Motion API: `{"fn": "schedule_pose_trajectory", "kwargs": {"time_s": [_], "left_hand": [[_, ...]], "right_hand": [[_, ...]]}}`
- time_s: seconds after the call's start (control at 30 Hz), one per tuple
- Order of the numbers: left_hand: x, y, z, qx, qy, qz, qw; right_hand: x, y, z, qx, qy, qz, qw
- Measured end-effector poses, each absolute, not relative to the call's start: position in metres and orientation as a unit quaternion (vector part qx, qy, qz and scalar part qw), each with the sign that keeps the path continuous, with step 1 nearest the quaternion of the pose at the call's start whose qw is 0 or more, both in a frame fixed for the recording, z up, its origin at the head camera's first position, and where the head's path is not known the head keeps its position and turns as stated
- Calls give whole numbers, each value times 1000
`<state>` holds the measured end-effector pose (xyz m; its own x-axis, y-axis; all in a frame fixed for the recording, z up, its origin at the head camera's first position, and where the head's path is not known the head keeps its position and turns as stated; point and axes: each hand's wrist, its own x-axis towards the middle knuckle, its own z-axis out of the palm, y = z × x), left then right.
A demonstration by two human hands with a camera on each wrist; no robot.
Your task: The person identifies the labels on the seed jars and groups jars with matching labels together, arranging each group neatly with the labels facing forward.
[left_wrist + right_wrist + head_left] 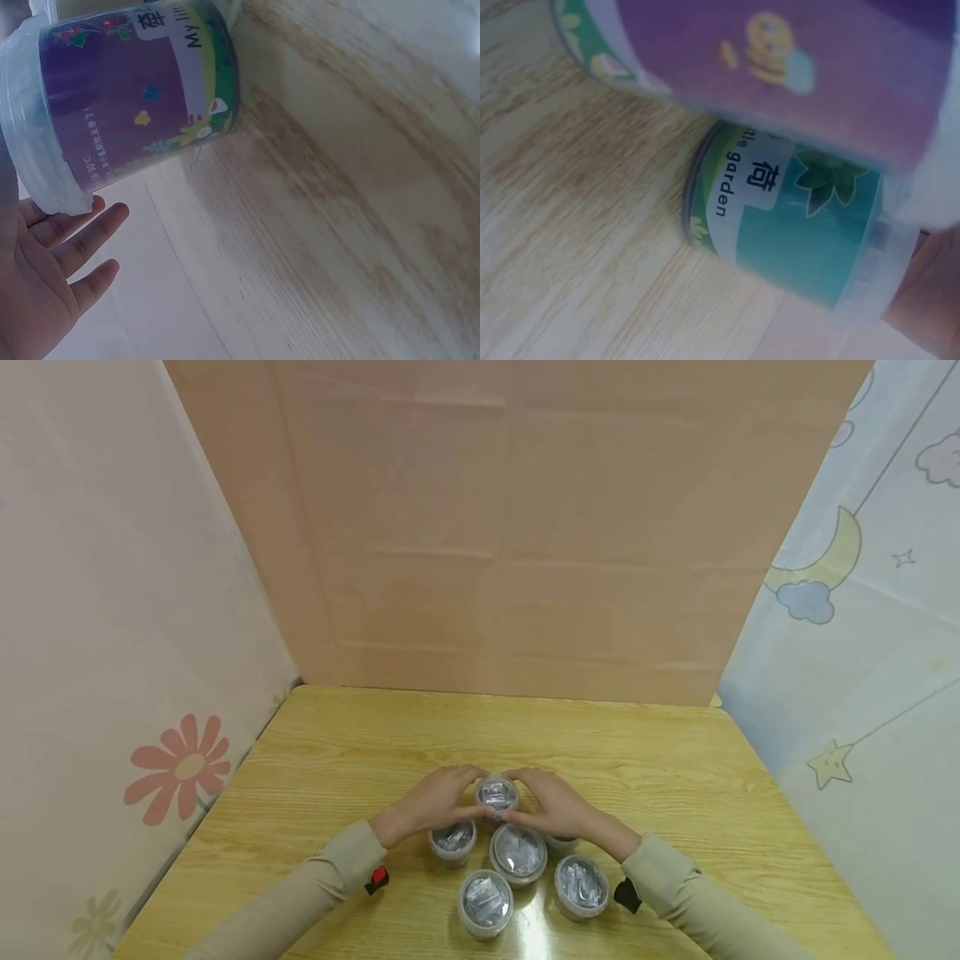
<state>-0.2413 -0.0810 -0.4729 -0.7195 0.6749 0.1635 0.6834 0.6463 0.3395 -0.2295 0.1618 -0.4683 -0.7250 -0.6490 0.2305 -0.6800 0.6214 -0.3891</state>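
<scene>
In the head view both hands frame the farthest clear-lidded tub (497, 793). My left hand (435, 802) curves round its left side, with the thumb in front and fingertips behind. On the other side my right hand (557, 806) mirrors this, the two thumbs close together at the near edge. In the left wrist view a purple-labelled tub (127, 97) stands near the left fingers (94, 247). In the right wrist view a teal-labelled tub (802, 225) has the right hand (930, 296) at its lid, behind another purple-labelled tub (795, 67).
Several similar tubs stand just nearer: a left one (453, 840), a middle one (519, 853), a near one (485, 903) and a right one (582, 887). Another tub (562, 845) is partly hidden under the right hand. A wooden table (337, 727) meets a tan backdrop (495, 610).
</scene>
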Motion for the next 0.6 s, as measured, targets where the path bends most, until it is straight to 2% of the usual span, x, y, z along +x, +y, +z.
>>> {"fn": "schedule_pose_trajectory", "kwargs": {"time_s": [0.6], "left_hand": [[-240,-82,-469,-365,-893,-263,-17]], "right_hand": [[-223,162,-460,333,-892,304,-4]]}}
